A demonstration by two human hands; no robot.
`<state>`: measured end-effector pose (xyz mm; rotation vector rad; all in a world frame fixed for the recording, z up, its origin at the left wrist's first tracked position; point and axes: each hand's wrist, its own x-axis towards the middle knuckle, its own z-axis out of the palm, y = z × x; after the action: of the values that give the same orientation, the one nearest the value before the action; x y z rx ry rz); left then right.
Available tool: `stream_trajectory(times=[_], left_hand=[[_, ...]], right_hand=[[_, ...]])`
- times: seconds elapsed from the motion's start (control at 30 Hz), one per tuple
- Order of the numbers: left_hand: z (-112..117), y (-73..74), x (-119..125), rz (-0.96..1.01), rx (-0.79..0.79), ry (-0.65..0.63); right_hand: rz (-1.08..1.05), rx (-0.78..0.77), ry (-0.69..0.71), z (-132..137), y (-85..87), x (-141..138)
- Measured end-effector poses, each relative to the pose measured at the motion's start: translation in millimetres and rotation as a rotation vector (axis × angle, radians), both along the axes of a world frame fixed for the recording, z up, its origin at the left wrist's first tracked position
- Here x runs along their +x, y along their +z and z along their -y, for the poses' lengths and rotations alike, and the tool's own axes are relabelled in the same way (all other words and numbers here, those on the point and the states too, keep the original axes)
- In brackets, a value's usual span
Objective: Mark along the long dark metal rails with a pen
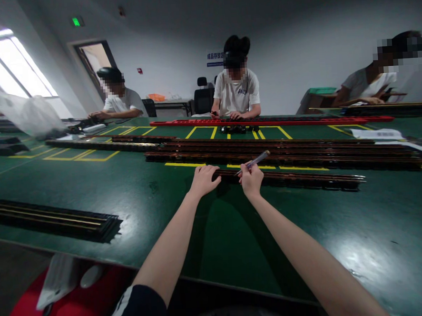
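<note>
My left hand (pixel 203 179) rests with curled fingers on the left end of a long dark strip (pixel 298 179) lying across the green table (pixel 91 189). My right hand (pixel 251 178) grips a clear pen (pixel 254 162) that points up and to the right, just above the same strip. The two hands are about a hand's width apart.
Several more long dark strips (pixel 285 151) lie behind, and another stack (pixel 50 220) sits near the left front edge. A long red strip (pixel 266 122) lies at the far side. Three people sit across the table. Papers (pixel 377 133) lie at right. A red object (pixel 62 305) is below the table's edge.
</note>
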<state>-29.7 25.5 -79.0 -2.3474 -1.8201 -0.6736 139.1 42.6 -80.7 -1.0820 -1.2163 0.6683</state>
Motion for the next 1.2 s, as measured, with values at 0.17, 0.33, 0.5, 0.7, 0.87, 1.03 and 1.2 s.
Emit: stream_trajectory(times=[0.17,0.33,0.5,0.7,0.87,1.03,1.2], left_hand=[[2.1,3.5,2.1,0.002,-0.021,0.003],[3.1,4.8,3.2,0.004,-0.036,0.006],[2.1,2.7,2.6,0.007,-0.020,0.004],[1.2,1.1,1.6,0.000,-0.001,0.002],[0.1,-0.3,0.8,0.000,0.005,0.001],[-1.8,-2.0,1.3,-0.013,0.019,0.015],[-2.0,-1.6,2.7,-0.026,0.010,0.032]], right_hand=[[0.014,-0.001,-0.029,-0.6,-0.1,0.0],[-0.005,0.017,-0.044,-1.4,-0.6,0.8],[-0.007,0.019,-0.104,-3.4,-1.1,3.3],[-0.019,0.032,-0.086,-5.3,-3.7,3.9],[-0.019,0.022,-0.079,-4.7,-3.8,3.4],[-0.005,0.020,-0.080,-3.7,-3.0,3.5],[-0.015,0.020,-0.060,-3.3,-2.3,4.2]])
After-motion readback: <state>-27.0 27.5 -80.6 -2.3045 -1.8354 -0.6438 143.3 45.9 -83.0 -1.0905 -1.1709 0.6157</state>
